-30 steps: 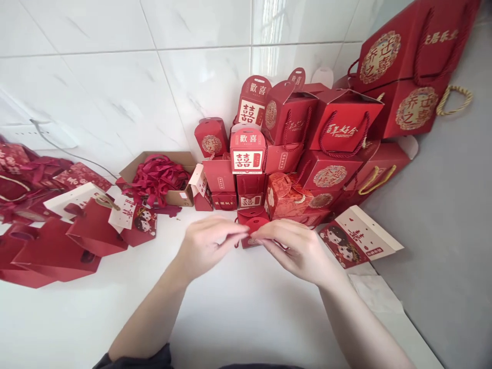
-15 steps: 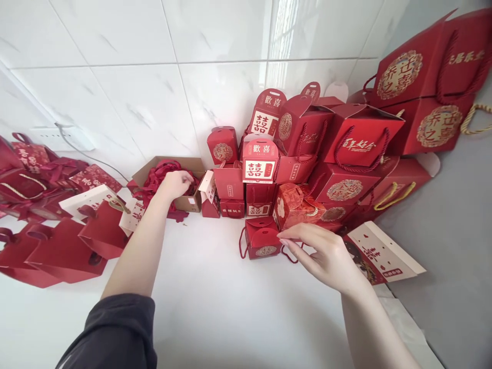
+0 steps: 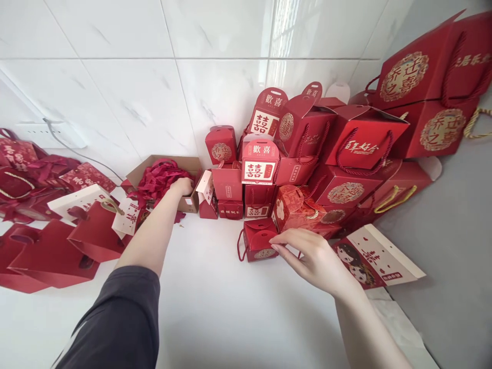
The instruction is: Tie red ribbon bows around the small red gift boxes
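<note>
Just left of the right hand's (image 3: 311,259) fingertips sits a small dark-red card box (image 3: 261,243) with a rounded, holed top flap, on the smooth white tabletop (image 3: 215,302). Close behind it, an orange-red floral-patterned box (image 3: 294,207) and a tall stack of red gift boxes (image 3: 359,146) block the way back from that hand. To its right leans a cream-and-red carton (image 3: 378,256) printed with a cartoon couple. At the left hand (image 3: 181,187), I see an open brown cardboard carton (image 3: 191,163) heaped with crimson ribbons (image 3: 159,177); a narrow cream-and-red box (image 3: 208,197) stands just to its right. Further left of that hand, angular plain red boxes (image 3: 49,251) crowd the table.

The small box bears a round gold medallion and twisted cord loops; the ribbons look soft and tangled.

I see the right wrist bent, thumb and forefinger drawn to a narrow gap at the small box's edge; whether they grip it I cannot tell. The left arm reaches forward from its dark sleeve (image 3: 126,312), knuckles up, fingers down among the ribbons and hidden, so I cannot tell what they hold.
</note>
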Demonstrator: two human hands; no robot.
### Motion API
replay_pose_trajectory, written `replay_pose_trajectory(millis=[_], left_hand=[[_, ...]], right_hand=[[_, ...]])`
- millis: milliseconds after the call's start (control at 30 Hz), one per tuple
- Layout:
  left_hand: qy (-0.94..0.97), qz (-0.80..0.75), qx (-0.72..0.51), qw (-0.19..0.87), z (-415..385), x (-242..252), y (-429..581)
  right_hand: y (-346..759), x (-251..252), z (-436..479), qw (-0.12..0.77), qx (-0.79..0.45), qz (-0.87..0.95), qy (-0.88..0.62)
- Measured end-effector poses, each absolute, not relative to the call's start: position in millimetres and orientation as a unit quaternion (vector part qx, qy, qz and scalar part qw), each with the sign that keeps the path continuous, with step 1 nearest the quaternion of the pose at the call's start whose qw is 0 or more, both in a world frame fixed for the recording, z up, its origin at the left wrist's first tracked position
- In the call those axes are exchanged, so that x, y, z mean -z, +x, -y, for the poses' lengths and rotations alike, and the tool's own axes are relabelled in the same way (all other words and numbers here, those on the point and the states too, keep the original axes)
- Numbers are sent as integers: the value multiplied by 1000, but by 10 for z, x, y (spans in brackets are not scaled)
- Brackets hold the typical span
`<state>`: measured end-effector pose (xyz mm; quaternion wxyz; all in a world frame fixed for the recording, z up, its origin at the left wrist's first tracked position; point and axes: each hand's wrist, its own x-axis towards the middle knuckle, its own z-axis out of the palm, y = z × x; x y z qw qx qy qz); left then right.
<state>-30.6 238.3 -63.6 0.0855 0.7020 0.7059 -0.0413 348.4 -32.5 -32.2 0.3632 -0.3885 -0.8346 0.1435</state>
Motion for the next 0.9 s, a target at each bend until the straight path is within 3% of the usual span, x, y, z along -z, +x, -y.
replay_pose_trajectory(millis=[300, 600, 900], left_hand=[[676, -728, 4, 111, -2434, 204, -774], [680, -728, -93, 8, -2279, 206, -647], [705, -698, 87, 96, -2383, 593, -309]], right_hand=[[3503, 308, 307, 363, -128, 839, -384], [3490, 338, 306, 349, -121, 845, -388], [3496, 351, 299, 343, -115, 844, -397]])
